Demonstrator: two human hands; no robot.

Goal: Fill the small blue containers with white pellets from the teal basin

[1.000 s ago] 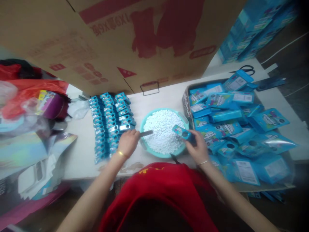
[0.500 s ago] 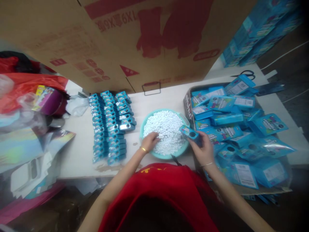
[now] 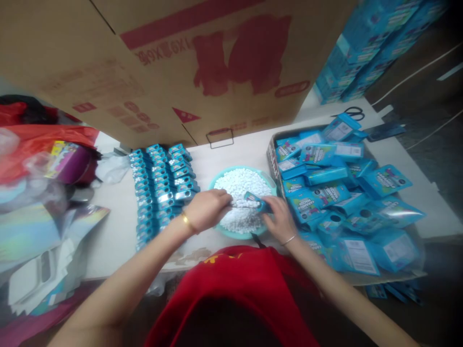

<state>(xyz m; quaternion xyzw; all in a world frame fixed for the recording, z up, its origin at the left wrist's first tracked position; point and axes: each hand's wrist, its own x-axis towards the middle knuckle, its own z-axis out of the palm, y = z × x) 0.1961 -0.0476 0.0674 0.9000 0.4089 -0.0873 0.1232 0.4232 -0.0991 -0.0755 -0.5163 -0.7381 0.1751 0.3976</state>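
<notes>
A pale turquoise bowl point(image 3: 273, 187) full of small white pellets point(image 3: 240, 180) stands on the table in front of me. Over its left part, the closed fingers of my left hand point(image 3: 208, 209) pinch the end of a narrow strip-like thing point(image 3: 244, 206), with white pellets along it. Its exact kind is unclear. My right hand point(image 3: 280, 219) grips a small blue box point(image 3: 265, 206) above the bowl's right side, tilted with one end toward the strip. The strip reaches close to that end; whether they touch, I cannot tell.
Rows of small blue boxes point(image 3: 161, 180) stand left of the bowl. A carton point(image 3: 274, 154) of blue packets lies to the right, scissors point(image 3: 352, 113) behind it. A large cardboard box point(image 3: 155, 106) walls off the back. Bags and a purple item point(image 3: 74, 164) crowd the left.
My left hand has risen from the pellets and now holds a pellet-bearing strip. My right hand has brought the blue box leftward over the bowl. The camera view has shifted slightly.
</notes>
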